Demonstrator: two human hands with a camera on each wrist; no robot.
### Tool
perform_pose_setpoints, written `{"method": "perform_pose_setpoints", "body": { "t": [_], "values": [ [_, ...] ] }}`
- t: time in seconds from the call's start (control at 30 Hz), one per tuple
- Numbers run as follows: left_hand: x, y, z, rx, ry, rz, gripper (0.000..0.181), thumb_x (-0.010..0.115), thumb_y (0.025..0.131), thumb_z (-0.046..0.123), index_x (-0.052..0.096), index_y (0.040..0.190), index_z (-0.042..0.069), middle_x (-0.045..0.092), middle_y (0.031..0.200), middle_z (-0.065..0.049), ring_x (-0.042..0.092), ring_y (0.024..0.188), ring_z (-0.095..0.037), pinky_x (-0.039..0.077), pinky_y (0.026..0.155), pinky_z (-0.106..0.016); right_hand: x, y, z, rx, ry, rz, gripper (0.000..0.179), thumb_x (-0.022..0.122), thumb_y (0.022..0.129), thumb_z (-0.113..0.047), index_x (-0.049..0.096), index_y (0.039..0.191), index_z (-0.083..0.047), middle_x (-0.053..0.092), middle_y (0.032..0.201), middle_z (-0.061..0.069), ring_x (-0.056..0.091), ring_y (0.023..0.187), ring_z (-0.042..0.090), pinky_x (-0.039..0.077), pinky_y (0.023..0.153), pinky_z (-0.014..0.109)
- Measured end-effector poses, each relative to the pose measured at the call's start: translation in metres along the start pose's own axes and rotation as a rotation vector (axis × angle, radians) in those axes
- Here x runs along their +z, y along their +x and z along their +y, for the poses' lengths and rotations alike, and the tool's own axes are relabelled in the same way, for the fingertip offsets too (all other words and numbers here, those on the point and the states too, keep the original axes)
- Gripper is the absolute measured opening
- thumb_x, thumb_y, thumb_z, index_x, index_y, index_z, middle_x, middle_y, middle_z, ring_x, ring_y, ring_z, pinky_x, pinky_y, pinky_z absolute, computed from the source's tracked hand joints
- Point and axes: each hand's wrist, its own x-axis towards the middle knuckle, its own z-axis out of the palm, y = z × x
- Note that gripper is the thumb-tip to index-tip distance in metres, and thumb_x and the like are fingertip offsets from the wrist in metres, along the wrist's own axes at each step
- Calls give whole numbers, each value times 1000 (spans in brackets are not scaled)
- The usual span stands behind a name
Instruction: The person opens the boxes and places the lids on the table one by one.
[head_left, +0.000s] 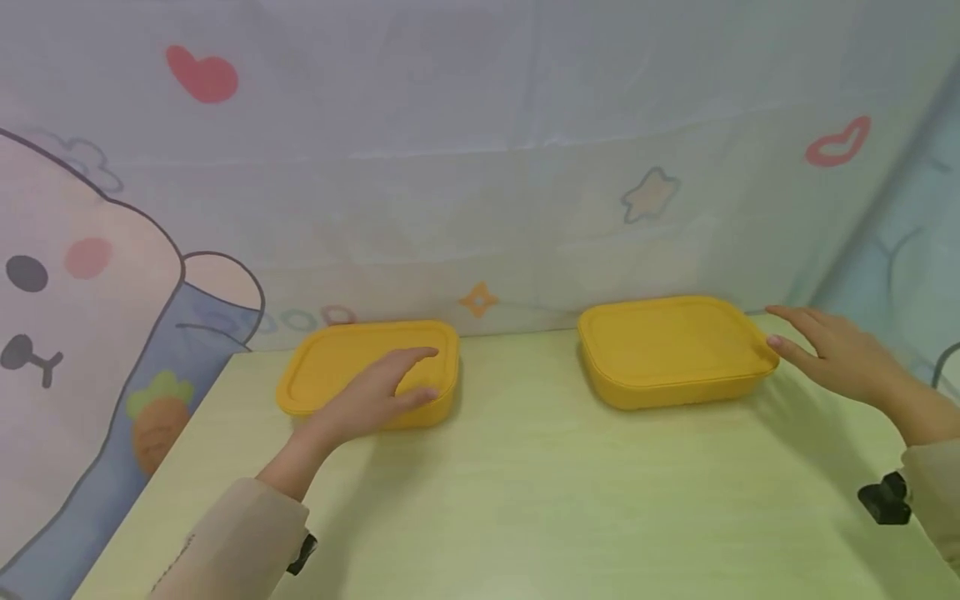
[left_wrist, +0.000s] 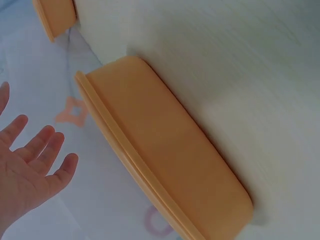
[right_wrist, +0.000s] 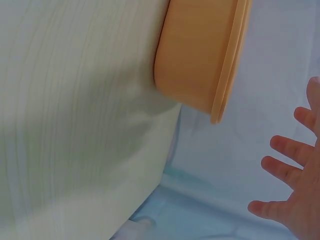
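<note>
Two yellow lidded boxes stand at the back of a pale table. Over the lid of the left box (head_left: 322, 367) hovers my left hand (head_left: 378, 392), fingers spread and holding nothing. In the left wrist view that hand (left_wrist: 32, 175) shows beside the rim of the box (left_wrist: 160, 145), apart from it. My right hand (head_left: 847, 354) is at the right end of the other box (head_left: 675, 342), its thumb tip overlapping the corner in the head view. The right wrist view has the hand (right_wrist: 295, 170) with fingers spread, a gap between it and the box (right_wrist: 195, 55).
The pale wooden table (head_left: 540, 483) lies under both boxes. Behind it hangs a printed cloth (head_left: 450, 125) with hearts, stars and a large cartoon animal at left. Small black devices (head_left: 887, 500) sit at both sleeves. Another cloth (head_left: 918, 242) hangs on the right.
</note>
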Motion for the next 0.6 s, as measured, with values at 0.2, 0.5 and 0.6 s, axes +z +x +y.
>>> {"method": "perform_pose_setpoints", "body": {
  "t": [0.2, 0.5, 0.6],
  "values": [
    [10, 14, 12, 54, 18, -33, 56, 64, 101, 21, 44, 148, -2, 48, 150, -23, 41, 141, -41, 33, 116, -56, 1, 2, 1, -13, 18, 0, 52, 51, 108, -25, 40, 147, 7, 46, 139, 40, 46, 120, 60, 39, 91, 74],
    [19, 31, 28, 12, -74, -19, 63, 63, 102, 22, 36, 154, 1, 40, 157, -19, 39, 144, -39, 33, 118, -54, 2, 4, 5, 0, 72, -25, 54, 50, 108, -26, 38, 148, 8, 42, 142, 42, 43, 122, 62, 38, 92, 75],
    [25, 36, 33, 19, -100, -19, 62, 64, 101, 21, 37, 153, 1, 41, 157, -18, 40, 143, -37, 33, 117, -53, 4, 3, 6, 0, 69, -27, 53, 50, 108, -25, 40, 145, 10, 43, 140, 43, 43, 121, 62, 38, 92, 75]
  ]
}}
